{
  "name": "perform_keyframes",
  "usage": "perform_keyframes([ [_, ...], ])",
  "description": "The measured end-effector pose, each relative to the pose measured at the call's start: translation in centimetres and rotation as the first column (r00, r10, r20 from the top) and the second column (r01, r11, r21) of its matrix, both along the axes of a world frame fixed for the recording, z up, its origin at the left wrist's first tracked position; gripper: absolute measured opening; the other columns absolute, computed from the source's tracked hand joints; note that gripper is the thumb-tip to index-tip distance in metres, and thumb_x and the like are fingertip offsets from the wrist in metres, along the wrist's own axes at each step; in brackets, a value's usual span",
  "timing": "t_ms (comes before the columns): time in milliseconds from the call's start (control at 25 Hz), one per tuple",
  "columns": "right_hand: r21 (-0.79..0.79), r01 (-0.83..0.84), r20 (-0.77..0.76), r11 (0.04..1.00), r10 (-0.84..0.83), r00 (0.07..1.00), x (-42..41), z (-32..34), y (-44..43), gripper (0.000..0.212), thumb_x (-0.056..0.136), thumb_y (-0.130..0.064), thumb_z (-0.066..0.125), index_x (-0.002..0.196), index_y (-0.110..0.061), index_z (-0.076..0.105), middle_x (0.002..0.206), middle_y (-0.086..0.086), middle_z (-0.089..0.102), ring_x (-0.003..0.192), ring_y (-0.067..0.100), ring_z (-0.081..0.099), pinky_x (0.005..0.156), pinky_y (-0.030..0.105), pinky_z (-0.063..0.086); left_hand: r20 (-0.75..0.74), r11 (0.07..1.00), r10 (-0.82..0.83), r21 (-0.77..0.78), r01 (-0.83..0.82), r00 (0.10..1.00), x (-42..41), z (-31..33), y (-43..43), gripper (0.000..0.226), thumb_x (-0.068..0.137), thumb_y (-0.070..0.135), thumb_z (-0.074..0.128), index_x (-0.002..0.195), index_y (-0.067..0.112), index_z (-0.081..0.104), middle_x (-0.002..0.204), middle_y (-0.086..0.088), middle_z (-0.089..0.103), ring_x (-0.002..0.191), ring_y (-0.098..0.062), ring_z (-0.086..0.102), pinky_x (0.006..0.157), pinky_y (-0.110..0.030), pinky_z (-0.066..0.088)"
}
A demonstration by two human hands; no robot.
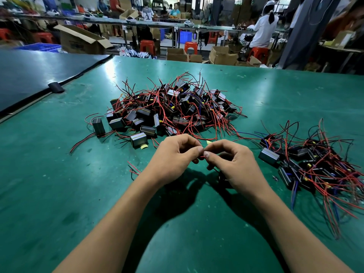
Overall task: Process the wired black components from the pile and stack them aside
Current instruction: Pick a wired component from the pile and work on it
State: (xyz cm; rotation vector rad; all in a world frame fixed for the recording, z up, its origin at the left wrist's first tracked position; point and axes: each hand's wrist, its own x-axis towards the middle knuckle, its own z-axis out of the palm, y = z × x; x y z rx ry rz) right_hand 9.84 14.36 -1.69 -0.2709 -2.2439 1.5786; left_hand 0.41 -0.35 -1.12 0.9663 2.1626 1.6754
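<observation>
A green counter (pixel 59 194) fills most of the view, with a dark sheet (pixel 35 75) lying over its far left corner. Beyond its far edge is a workshop floor with long benches, people working at them, and at least four red stools (pixel 147 46).

Containers stand only in that background. A large open cardboard box (pixel 82 41) sits far left and lower open cartons (pixel 223 55) sit far right of centre; their contents cannot be made out. A blue crate (pixel 39 47) shows at the far left edge of the counter, its inside hidden.

On the counter there are two heaps. The larger, the pile (pixel 171 107) of wired black components, lies in the middle, far from the person, a tangle of red and black leads too dense to count. Two pieces sit loose at its left and near edge: one standing block (pixel 98 126) apart to the left, and one block with yellow tape (pixel 138 139) just beside the pile. The second heap (pixel 315 168) lies to the right and nearer, looser and flatter, its wires trailing toward the near edge.

Two hands meet near the centre, between the heaps. The left hand (pixel 175 154) and the right hand (pixel 234 162) each pinch a thin red wire (pixel 202 157) between thumb and forefinger, fingertips almost touching, the other fingers curled. A dark shape (pixel 222 178) under the right hand is mostly hidden. A small yellow scrap (pixel 208 142) lies just beyond the fingertips, and a few short wire offcuts (pixel 134 169) lie left of the left wrist.
</observation>
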Motion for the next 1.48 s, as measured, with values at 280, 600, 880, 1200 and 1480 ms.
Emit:
perform_keyframes([
  [280, -0.043, -0.018, 0.047, 0.999, 0.020, 0.999, 0.0, 0.3, 0.4, 0.005, 0.087, -0.010, 0.075, 0.086, -0.014, 0.071, 0.078, 0.010, 0.074, 0.067, 0.015, 0.069, 0.057, 0.017, 0.046, -0.036, 1.000, -0.002, -0.018, 0.002, 0.999, -0.1, -0.3, -0.1, 0.006, 0.092, 0.013, 0.065, 0.089, 0.009, 0.067, 0.078, -0.005, 0.073, 0.071, -0.010, 0.069, 0.068, -0.018, 0.050],
  [600, 0.250, 0.027, -0.025, 0.968, -0.021, 0.999, 0.1, 0.3, 0.7, 0.006, 0.085, -0.019, 0.077, 0.084, -0.024, 0.074, 0.062, -0.021, 0.063, 0.053, 0.001, 0.051, 0.054, 0.018, 0.041, 0.067, 1.000, -0.001, 0.009, 0.001, 0.998, -0.2, -0.4, 0.4, 0.009, 0.094, 0.011, 0.062, 0.086, 0.010, 0.064, 0.071, 0.000, 0.071, 0.064, -0.012, 0.064, 0.059, -0.016, 0.047],
  [880, 0.275, 0.060, -0.052, 0.960, -0.047, 0.998, -0.2, -0.4, 0.8, 0.008, 0.089, -0.016, 0.074, 0.083, -0.020, 0.070, 0.054, -0.018, 0.055, 0.048, 0.003, 0.043, 0.050, 0.013, 0.032, 0.142, 1.000, 0.018, 0.005, -0.019, 0.990, -0.1, -0.2, 0.2, 0.012, 0.092, 0.017, 0.067, 0.092, 0.006, 0.072, 0.078, -0.006, 0.075, 0.064, -0.011, 0.064, 0.060, -0.015, 0.049],
  [1200, 0.131, 0.001, -0.032, 0.991, 0.003, 0.999, -0.3, -0.4, 1.0, 0.006, 0.089, -0.015, 0.074, 0.086, -0.021, 0.072, 0.076, -0.002, 0.072, 0.067, 0.005, 0.058, 0.067, 0.024, 0.049, 0.261, 1.000, -0.007, 0.003, 0.006, 0.965, -0.1, 0.3, -0.1, 0.010, 0.090, 0.004, 0.065, 0.093, 0.007, 0.074, 0.074, -0.004, 0.073, 0.060, -0.014, 0.061, 0.056, -0.018, 0.048],
  [1480, -0.019, -0.041, -0.045, 0.999, 0.041, 0.998, -0.6, -0.7, 1.0, 0.015, 0.090, -0.005, 0.070, 0.098, -0.017, 0.070, 0.084, 0.003, 0.073, 0.075, 0.007, 0.061, 0.071, 0.023, 0.050, 0.334, 1.000, 0.004, 0.025, -0.013, 0.943, 0.0, 0.4, 0.1, 0.009, 0.091, 0.002, 0.063, 0.091, 0.004, 0.072, 0.073, -0.006, 0.070, 0.053, -0.011, 0.063, 0.049, -0.016, 0.045],
])
